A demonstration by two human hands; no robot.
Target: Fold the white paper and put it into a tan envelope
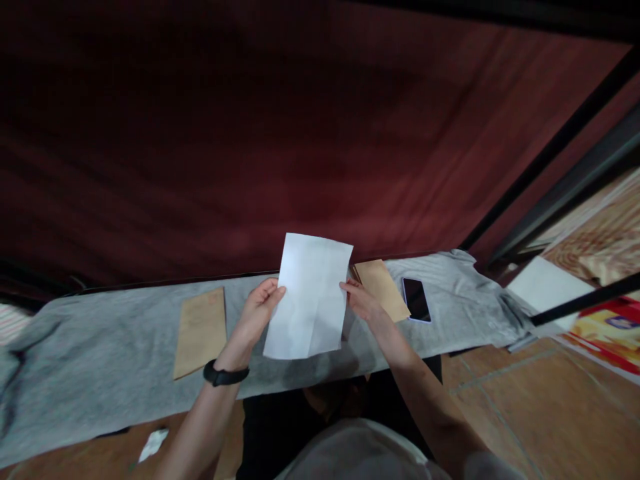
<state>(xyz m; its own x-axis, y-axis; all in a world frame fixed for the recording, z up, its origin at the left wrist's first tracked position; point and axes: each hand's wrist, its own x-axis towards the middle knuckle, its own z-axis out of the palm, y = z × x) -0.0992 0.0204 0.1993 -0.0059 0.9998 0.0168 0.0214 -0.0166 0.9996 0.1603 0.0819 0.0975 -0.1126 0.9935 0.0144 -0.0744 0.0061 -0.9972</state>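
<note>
A white sheet of paper (311,300) with faint fold creases is held up over the cloth-covered surface. My left hand (261,303) pinches its left edge between thumb and fingers, and a dark band circles that wrist. At the opposite edge, my right hand (361,300) grips the paper the same way. A brown envelope (201,332) lies to the left of my left hand. More brown envelopes (384,288) lie just beyond my right hand, partly covered by it, and a phone (417,299) with a dark screen rests beside them.
A grey cloth (120,347) covers the long narrow surface. Behind it rises a dark red panel (300,147) with black frame bars. A red and yellow package (613,330) stands at the right. A crumpled white scrap (153,444) lies on the tiled floor (555,393).
</note>
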